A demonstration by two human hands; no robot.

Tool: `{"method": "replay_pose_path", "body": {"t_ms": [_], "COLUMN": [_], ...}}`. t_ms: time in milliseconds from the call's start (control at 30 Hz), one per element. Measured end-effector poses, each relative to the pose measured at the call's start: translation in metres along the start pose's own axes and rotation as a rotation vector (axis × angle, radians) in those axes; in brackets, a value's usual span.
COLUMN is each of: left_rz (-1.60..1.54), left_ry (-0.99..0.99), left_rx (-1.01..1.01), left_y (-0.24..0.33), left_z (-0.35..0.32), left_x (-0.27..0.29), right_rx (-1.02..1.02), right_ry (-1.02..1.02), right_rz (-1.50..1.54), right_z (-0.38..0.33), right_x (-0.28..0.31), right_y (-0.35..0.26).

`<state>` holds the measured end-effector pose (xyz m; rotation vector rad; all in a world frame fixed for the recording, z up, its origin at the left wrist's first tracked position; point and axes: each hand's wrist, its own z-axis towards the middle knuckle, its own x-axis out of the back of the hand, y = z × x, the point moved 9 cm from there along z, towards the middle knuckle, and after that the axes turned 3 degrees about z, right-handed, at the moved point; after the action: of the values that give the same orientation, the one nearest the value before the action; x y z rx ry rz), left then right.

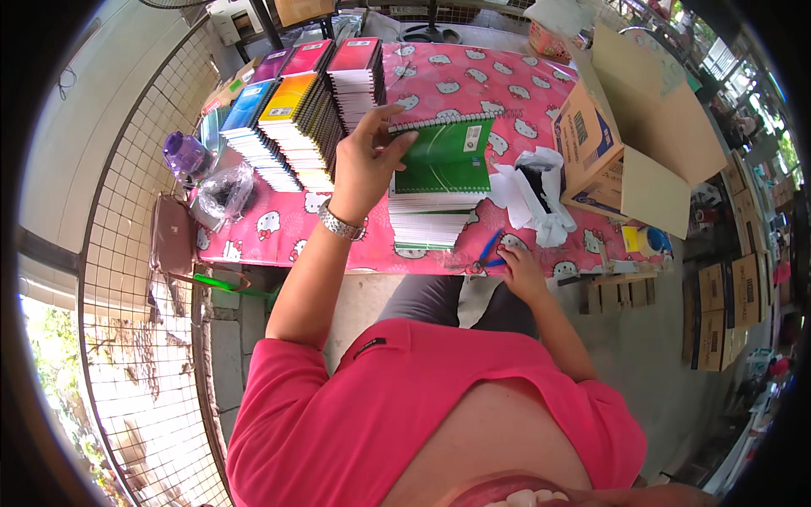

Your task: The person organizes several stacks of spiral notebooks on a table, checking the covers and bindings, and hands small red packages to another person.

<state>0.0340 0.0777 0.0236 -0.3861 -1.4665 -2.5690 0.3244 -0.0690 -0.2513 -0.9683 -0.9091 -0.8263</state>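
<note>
My left hand [365, 160], with a metal watch [340, 223] on the wrist, is raised at the left edge of a green spiral notebook [443, 158]; the fingers pinch its corner. That notebook tops a short stack of white-edged notebooks [427, 221]. My right hand [521, 272] rests at the table's front edge, touching blue-handled scissors [489, 252]. Everything lies on a pink table cover with cartoon cats [456, 80].
Tall stacks of coloured spiral notebooks [296, 118] stand at the left. Crumpled white plastic wrap [532, 194] and an open cardboard box [625, 144] sit to the right. A purple bottle [186, 155] and a clear bag [224, 190] are by the wire fence [127, 279]. More boxes [731, 313] stand on the floor.
</note>
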Motion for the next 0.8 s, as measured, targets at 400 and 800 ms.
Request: {"method": "replay_pose_path", "body": {"t_ms": [400, 800], "left_rz": [-0.004, 0.200], "left_ry": [-0.034, 0.207], "left_rx": [0.078, -0.245], "left_y": [-0.012, 0.025], "left_z": [-0.009, -0.026], "left_x": [-0.004, 0.009], "right_rx": [-0.103, 0.201], "right_ry": [0.298, 0.225], "right_rz": [1.378, 0.632], "right_z": [0.099, 0.154], "right_x": [0.156, 0.204], "right_y": [-0.087, -0.198]}}
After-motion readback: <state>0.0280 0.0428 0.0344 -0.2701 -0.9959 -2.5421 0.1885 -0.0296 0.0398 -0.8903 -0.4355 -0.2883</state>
